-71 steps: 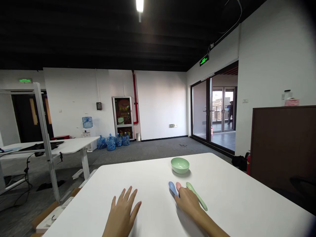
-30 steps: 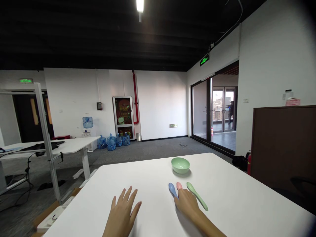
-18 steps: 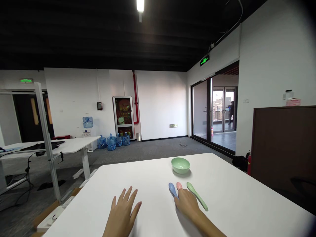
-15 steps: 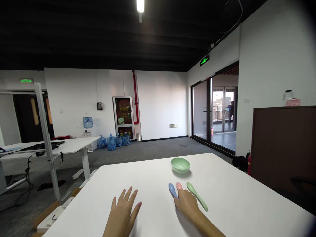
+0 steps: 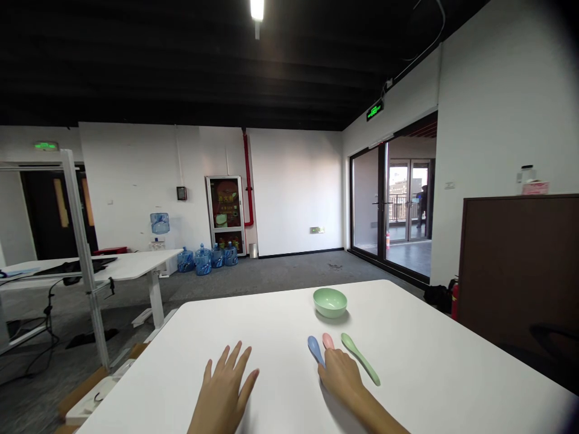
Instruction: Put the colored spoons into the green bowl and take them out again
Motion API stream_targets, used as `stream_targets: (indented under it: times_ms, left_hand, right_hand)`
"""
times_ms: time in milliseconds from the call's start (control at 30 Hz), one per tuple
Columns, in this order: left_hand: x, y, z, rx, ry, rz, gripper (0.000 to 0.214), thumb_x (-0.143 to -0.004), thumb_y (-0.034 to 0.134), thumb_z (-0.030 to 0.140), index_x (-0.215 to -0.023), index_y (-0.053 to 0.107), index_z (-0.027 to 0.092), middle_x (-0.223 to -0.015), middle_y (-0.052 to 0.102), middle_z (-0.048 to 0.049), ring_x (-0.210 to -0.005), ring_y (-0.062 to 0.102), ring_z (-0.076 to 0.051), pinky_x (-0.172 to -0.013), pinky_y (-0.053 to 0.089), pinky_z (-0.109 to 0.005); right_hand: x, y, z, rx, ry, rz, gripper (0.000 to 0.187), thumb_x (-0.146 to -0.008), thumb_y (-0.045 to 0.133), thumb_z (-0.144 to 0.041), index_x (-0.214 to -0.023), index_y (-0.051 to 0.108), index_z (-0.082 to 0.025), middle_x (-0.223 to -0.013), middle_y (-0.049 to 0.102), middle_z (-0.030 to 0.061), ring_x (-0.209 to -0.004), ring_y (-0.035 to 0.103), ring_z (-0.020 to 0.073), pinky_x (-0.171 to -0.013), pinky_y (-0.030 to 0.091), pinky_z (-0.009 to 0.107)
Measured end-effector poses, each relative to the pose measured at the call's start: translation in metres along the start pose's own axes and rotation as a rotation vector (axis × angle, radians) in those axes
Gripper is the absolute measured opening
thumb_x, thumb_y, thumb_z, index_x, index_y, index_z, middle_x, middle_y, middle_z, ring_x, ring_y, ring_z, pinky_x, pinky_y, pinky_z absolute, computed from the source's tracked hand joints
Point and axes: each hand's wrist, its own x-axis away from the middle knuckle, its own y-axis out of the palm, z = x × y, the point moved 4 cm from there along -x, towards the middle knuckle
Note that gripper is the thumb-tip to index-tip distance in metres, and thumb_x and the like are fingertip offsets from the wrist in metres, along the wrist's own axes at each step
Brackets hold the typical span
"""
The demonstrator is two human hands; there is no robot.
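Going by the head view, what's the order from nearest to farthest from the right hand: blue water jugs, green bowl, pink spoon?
1. Pink spoon: partly hidden by the right hand.
2. Green bowl: ahead, farther up the table.
3. Blue water jugs: left, on the floor beyond the table.

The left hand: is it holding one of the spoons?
No, the left hand is spread open, apart from the blue spoon, pink spoon and green spoon.

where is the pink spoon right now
In the head view, the pink spoon is right of centre, between the blue spoon and the green spoon and on the near side of the green bowl; the right hand hides its handle.
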Motion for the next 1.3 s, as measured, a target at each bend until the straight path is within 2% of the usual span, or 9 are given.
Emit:
stream_targets:
  times_ms: [133, 400, 533, 633, 700, 767, 933, 1167, 1300]
  left_hand:
    - [0.000, 0.001, -0.001, -0.009, 0.003, -0.001, 0.054, -0.102, 0.039, 0.047, -0.152, 0.053, 0.030, -0.164, 0.049, -0.0074, -0.154, 0.040, -0.036, -0.122, 0.038, -0.064]
    - [0.000, 0.000, -0.002, -0.001, -0.001, 0.006, 0.054, -0.102, 0.039, 0.048, -0.151, 0.055, 0.030, -0.164, 0.049, -0.0078, -0.154, 0.041, -0.036, -0.122, 0.038, -0.064]
    - [0.000, -0.001, -0.002, 0.020, 0.000, 0.011, 0.054, -0.102, 0.039, 0.047, -0.150, 0.056, 0.029, -0.163, 0.050, -0.0088, -0.153, 0.041, -0.037, -0.121, 0.038, -0.065]
    - [0.000, 0.000, -0.003, 0.030, 0.006, 0.025, 0.054, -0.102, 0.039, 0.047, -0.150, 0.056, 0.030, -0.163, 0.050, -0.0082, -0.153, 0.042, -0.037, -0.121, 0.038, -0.066]
    - [0.000, 0.001, -0.003, 0.032, 0.009, 0.028, 0.054, -0.101, 0.039, 0.047, -0.150, 0.056, 0.030, -0.163, 0.050, -0.0079, -0.153, 0.042, -0.037, -0.121, 0.038, -0.066]
    - [0.000, 0.001, -0.003, 0.031, 0.008, 0.023, 0.055, -0.101, 0.039, 0.048, -0.150, 0.055, 0.030, -0.163, 0.050, -0.0080, -0.153, 0.042, -0.036, -0.121, 0.037, -0.066]
    - [0.001, 0.002, -0.002, 0.018, -0.001, -0.001, 0.055, -0.102, 0.038, 0.048, -0.151, 0.054, 0.029, -0.164, 0.049, -0.0082, -0.154, 0.040, -0.036, -0.122, 0.036, -0.065]
    - [0.000, 0.004, -0.003, 0.033, 0.010, 0.028, 0.054, -0.101, 0.039, 0.048, -0.150, 0.056, 0.030, -0.163, 0.051, -0.0088, -0.153, 0.042, -0.036, -0.121, 0.038, -0.066]
    - [0.000, 0.003, -0.003, 0.031, 0.005, 0.014, 0.055, -0.102, 0.038, 0.049, -0.150, 0.056, 0.030, -0.163, 0.050, -0.0084, -0.153, 0.041, -0.036, -0.122, 0.037, -0.066]
  right_hand:
    - [0.002, 0.000, -0.003, 0.057, -0.006, 0.004, 0.024, -0.092, 0.043, -0.012, -0.087, 0.066, -0.016, -0.141, 0.061, 0.0170, -0.082, 0.072, 0.0218, -0.062, 0.035, 0.032]
    - [0.004, -0.002, -0.005, 0.071, -0.013, 0.010, 0.024, -0.094, 0.045, -0.013, -0.085, 0.067, -0.016, -0.151, 0.055, 0.0167, -0.085, 0.073, 0.0226, -0.064, 0.041, 0.033]
    - [0.005, -0.003, -0.005, 0.072, -0.020, 0.019, 0.024, -0.094, 0.045, -0.015, -0.085, 0.066, -0.016, -0.143, 0.061, 0.0178, -0.084, 0.073, 0.0235, -0.062, 0.037, 0.032]
    - [0.005, -0.005, -0.003, 0.029, -0.008, 0.021, 0.020, -0.095, 0.047, -0.017, -0.100, 0.066, -0.017, -0.111, 0.072, 0.0158, -0.081, 0.073, 0.0245, -0.062, 0.034, 0.031]
    - [0.005, -0.009, 0.000, -0.017, -0.001, 0.034, 0.025, -0.095, 0.049, -0.018, -0.117, 0.061, -0.017, -0.089, 0.073, 0.0096, -0.079, 0.072, 0.0252, -0.062, 0.033, 0.029]
    - [0.004, -0.014, 0.003, -0.044, -0.001, 0.059, 0.030, -0.095, 0.050, -0.019, -0.124, 0.057, -0.018, -0.079, 0.071, 0.0062, -0.079, 0.071, 0.0254, -0.062, 0.031, 0.028]
    - [0.000, -0.024, 0.014, 0.002, 0.011, 0.116, 0.026, -0.098, 0.039, -0.018, -0.102, 0.064, -0.023, -0.080, 0.070, 0.0072, -0.076, 0.067, 0.0251, -0.063, 0.033, 0.029]
    - [-0.004, -0.018, 0.022, 0.020, 0.032, 0.079, 0.032, -0.094, 0.042, -0.013, -0.105, 0.070, -0.024, -0.091, 0.073, 0.0090, -0.079, 0.069, 0.0261, -0.071, 0.044, 0.034]
    - [-0.005, -0.015, 0.025, 0.008, 0.083, 0.062, 0.040, -0.101, 0.036, -0.017, -0.090, 0.074, -0.019, -0.097, 0.074, 0.0144, -0.082, 0.071, 0.0271, -0.076, 0.047, 0.037]
